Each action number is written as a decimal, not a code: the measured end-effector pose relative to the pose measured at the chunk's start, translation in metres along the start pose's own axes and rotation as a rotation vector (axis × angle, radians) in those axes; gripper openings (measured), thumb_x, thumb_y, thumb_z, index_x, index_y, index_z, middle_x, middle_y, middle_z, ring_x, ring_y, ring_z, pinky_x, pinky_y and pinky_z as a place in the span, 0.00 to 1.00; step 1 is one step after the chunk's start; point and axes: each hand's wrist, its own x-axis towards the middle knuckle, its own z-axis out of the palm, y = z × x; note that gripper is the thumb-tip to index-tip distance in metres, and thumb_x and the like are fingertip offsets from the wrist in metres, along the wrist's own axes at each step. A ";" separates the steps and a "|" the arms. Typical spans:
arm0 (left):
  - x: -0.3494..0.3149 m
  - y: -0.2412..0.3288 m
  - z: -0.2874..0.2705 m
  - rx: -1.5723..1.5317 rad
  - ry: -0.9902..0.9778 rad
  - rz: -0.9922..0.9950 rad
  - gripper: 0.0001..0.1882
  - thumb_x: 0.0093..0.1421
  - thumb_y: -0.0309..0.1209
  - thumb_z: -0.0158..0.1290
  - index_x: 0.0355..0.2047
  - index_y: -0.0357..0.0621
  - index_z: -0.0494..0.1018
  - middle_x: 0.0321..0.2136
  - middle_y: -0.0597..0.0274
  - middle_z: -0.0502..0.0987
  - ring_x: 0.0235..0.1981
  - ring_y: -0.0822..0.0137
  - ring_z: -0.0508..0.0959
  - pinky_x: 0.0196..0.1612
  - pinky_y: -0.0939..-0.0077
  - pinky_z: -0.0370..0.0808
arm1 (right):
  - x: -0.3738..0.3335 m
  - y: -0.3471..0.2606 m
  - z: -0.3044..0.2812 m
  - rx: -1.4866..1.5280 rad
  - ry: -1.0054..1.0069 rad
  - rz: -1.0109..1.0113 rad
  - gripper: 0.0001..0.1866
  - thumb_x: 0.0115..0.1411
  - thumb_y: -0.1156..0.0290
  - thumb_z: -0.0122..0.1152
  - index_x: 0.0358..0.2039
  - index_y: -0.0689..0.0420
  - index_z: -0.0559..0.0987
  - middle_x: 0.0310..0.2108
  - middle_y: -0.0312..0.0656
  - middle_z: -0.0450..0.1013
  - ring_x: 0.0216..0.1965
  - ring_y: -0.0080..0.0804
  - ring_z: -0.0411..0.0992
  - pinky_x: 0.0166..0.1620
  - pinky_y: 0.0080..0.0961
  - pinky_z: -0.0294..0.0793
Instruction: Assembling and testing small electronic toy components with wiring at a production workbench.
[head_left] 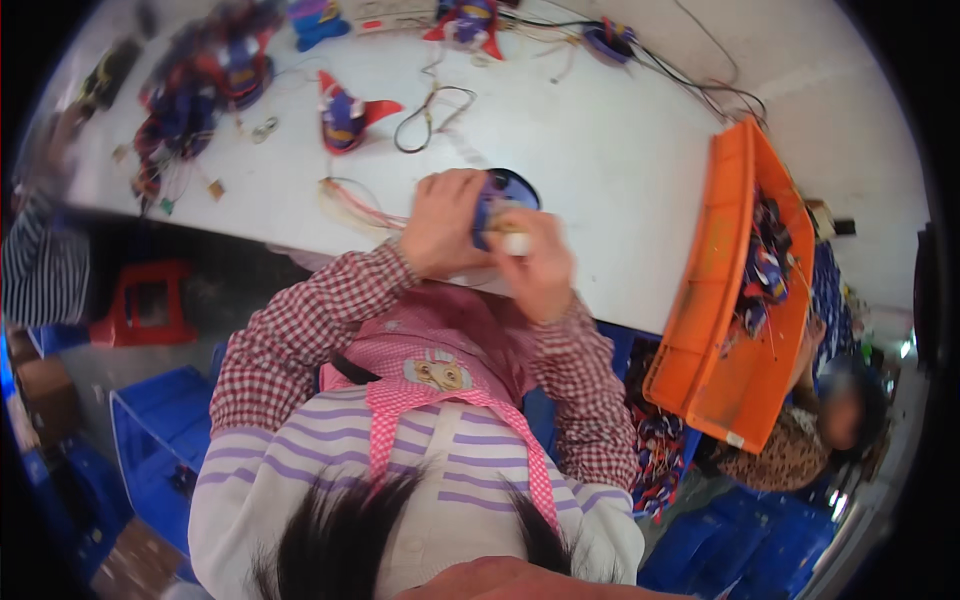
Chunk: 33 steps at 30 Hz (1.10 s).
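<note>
At the table's near edge, my left hand (pixel 442 222) is closed around a purple plastic toy part (pixel 483 212) with a dark round rim, steadying it on the white tabletop. My right hand (pixel 540 268) is pinched over the same part from the right. Between its fingers shows a small piece with a round white end (pixel 516 244); it is blurred and I cannot make out its kind. Thin wires (pixel 368 205) lie on the table to the left of my left hand. Beyond them stands a purple and red toy piece (pixel 345 122) with pointed red fins.
A long orange crate (pixel 690 330) holding toy parts juts over the table's right edge. Piled purple and red toys with wires (pixel 205 85) fill the far left. Black cables (pixel 690 85) run along the back. A person (pixel 800 440) sits at right; a red stool (pixel 150 305) stands left.
</note>
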 end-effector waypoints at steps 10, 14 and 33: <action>-0.024 -0.077 -0.102 -0.216 0.492 -0.381 0.40 0.46 0.37 0.63 0.55 0.33 0.57 0.48 0.48 0.65 0.46 0.57 0.68 0.51 0.66 0.65 | 0.029 0.096 -0.023 -0.154 0.169 0.452 0.14 0.53 0.69 0.63 0.38 0.62 0.74 0.33 0.42 0.71 0.26 0.27 0.67 0.32 0.19 0.69; -0.023 -0.146 -0.115 -0.279 0.258 -0.457 0.48 0.42 0.40 0.66 0.57 0.31 0.54 0.51 0.44 0.64 0.52 0.55 0.66 0.54 0.66 0.63 | 0.031 0.077 -0.009 -0.540 0.421 0.180 0.21 0.51 0.69 0.64 0.45 0.59 0.71 0.43 0.47 0.64 0.22 0.27 0.64 0.28 0.21 0.67; 0.019 -0.218 -0.119 -0.974 -0.022 -0.681 0.16 0.57 0.28 0.53 0.44 0.33 0.68 0.43 0.53 0.71 0.39 0.66 0.72 0.42 0.79 0.68 | 0.106 -0.028 0.233 -0.040 -0.600 0.272 0.10 0.46 0.65 0.59 0.23 0.59 0.79 0.26 0.47 0.75 0.24 0.47 0.71 0.29 0.38 0.72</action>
